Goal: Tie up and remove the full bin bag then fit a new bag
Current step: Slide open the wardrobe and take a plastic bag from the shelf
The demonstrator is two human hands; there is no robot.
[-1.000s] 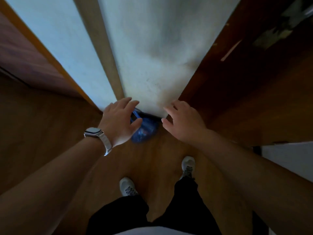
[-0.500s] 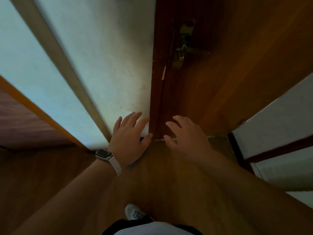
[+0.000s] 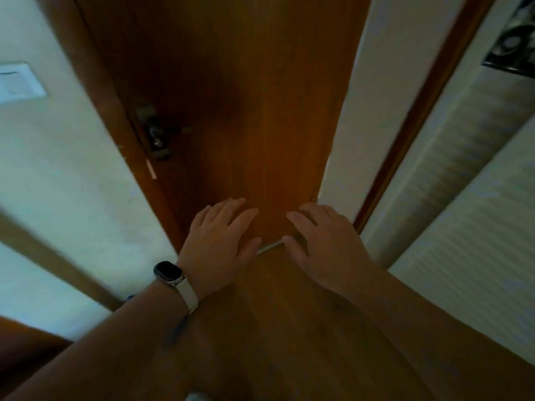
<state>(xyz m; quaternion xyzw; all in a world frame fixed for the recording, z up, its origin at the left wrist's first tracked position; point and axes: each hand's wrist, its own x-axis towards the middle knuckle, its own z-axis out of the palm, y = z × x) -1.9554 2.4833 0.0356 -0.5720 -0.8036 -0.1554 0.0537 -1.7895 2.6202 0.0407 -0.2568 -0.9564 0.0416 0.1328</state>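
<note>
While a blue bag lay on the floor at the foot of the wall a second ago, no bag or bin shows anywhere now: the view has swung right, past the door's edge, to face a brown door (image 3: 246, 111) squarely. Where the full bag sits at this moment cannot be told from the picture; it is out of frame, probably off to the left of the door. Both hands are spread and hold nothing. Left hand (image 3: 220, 244), a watch (image 3: 169, 272) on its wrist, hovers with fingers splayed just before the door's lower part; right hand (image 3: 321, 244) hangs likewise beside it, near the door's right edge. Whether either palm touches the wood cannot be told. Left of the door, a handle (image 3: 157, 137) shows dark at its edge, and further left a switch (image 3: 20, 82) sits on the pale wall. Wooden floor (image 3: 275, 328) runs from the door's foot toward the person. Judged from this, the person has turned from the bag and the tying or carrying is not in hand; a new bag is perhaps being sought.
</note>
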